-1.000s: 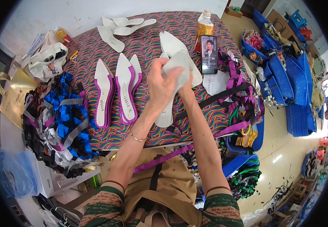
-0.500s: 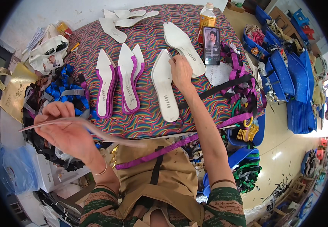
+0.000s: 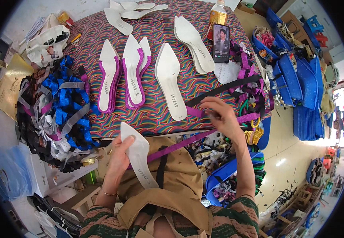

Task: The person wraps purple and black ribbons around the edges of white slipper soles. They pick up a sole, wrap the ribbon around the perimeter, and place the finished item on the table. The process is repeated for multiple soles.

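My left hand (image 3: pixel 118 156) is closed on a white pointed shoe insole (image 3: pixel 137 152), its thumb on the top face and its point upward, over my lap at the table edge. My right hand (image 3: pixel 223 117) hovers above the near right of the table with bent fingers apart. Beside its fingertips lies a short piece of purple glitter strip (image 3: pixel 196 112); whether they touch it I cannot tell. A longer purple strip (image 3: pixel 180 147) runs from behind the held insole toward the right. White insoles (image 3: pixel 171 83) lie stacked in front of me.
Purple-edged insoles (image 3: pixel 109 79) form two stacks at left. More white insoles lie at the far right (image 3: pixel 196 47) and far left (image 3: pixel 120 22). A phone (image 3: pixel 221 43) leans on a bottle (image 3: pixel 218 16). Strip heaps (image 3: pixel 60 115) hang at left; blue bins (image 3: pixel 229 170) stand at right.
My left hand has brought its insole inward and turned it point up. My right hand has left the white stack and moved near and right to the strips. The view has shifted slightly.
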A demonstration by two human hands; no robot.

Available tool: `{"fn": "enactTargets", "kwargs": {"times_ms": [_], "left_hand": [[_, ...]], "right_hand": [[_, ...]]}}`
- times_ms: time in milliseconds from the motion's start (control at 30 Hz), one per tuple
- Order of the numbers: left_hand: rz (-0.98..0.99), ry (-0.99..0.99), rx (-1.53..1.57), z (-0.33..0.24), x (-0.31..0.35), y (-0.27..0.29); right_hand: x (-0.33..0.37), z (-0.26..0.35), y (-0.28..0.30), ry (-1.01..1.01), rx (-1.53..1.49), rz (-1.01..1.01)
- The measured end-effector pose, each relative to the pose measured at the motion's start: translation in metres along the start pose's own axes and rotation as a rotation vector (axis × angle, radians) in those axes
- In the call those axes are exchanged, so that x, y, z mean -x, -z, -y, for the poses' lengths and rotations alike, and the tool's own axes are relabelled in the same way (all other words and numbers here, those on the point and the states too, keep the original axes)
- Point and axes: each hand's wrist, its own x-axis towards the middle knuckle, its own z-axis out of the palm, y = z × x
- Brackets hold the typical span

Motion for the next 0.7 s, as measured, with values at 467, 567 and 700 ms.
{"fn": "enactTargets", "kwargs": {"times_ms": [467, 567, 700], "left_hand": [[0.101, 0.244, -0.024, 0.007, 0.000, -0.037], [0.118, 0.122, 0.023, -0.001, -0.011, -0.057], [0.090, 0.053, 0.076, -0.005, -0.026, -0.081]], "right_hand": [[0.001, -0.005, 0.002, -0.126, -0.613, 0.009], [0.005, 0.028, 0.017, -0.102, -0.801, -0.223], [0.014, 0.051, 0.046, -0.047, -0.875, -0.478]]}}
